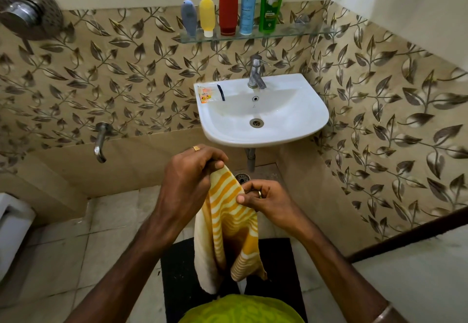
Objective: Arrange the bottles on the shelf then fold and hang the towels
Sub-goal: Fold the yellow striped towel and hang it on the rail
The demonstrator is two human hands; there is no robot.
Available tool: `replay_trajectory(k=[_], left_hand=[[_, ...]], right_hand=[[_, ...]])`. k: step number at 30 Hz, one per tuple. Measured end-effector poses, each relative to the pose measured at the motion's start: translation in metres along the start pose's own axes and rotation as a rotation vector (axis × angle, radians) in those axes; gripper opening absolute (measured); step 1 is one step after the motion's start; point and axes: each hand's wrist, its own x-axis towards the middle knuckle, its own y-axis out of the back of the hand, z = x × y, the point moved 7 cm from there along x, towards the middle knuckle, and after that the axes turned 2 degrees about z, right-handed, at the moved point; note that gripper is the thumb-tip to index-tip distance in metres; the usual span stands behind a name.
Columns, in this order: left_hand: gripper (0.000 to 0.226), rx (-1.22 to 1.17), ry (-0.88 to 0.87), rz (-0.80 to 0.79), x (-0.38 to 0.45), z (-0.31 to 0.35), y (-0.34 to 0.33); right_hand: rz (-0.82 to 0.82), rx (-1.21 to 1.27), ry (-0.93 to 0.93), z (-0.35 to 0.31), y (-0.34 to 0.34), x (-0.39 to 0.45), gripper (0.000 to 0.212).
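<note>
Below the sink's (263, 130) front edge, both hands pinch the striped towel (228, 224), left hand (188, 173) high, right hand (263, 200) lower. Its loose tail dangles; one slack pinch could, I reckon, drop it to the floor (96, 241).

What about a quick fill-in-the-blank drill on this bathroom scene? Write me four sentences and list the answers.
1. Both hands, left and right, hold the striped ____.
2. The glass shelf carries ____ bottles.
3. The tallest green bottle stands at the shelf row's ____ end.
4. The sink hangs directly ____ the shelf.

Missing words: towel; five; right; below
</note>
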Motion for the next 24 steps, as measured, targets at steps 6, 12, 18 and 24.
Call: replay_trajectory(k=[6, 12, 18, 24], left_hand=[[0.02, -0.077, 0.121, 0.042, -0.004, -0.011, 0.003], [0.024, -0.426, 0.572, 0.025, -0.006, -0.038, -0.016], [0.059, -0.186, 0.512, -0.349, -0.009, -0.044, -0.039], [0.036, -0.209, 0.438, -0.456, -0.008, -0.036, -0.047]], right_hand=[[0.056, -0.013, -0.005, 0.003, -0.001, 0.003, 0.009], [0.162, -0.11, 0.084, -0.008, -0.002, 0.003, 0.007], [0.203, -0.212, 0.125, -0.021, 0.005, 0.003, 0.005], [0.193, -0.232, 0.163, -0.027, 0.011, -0.005, 0.006]])
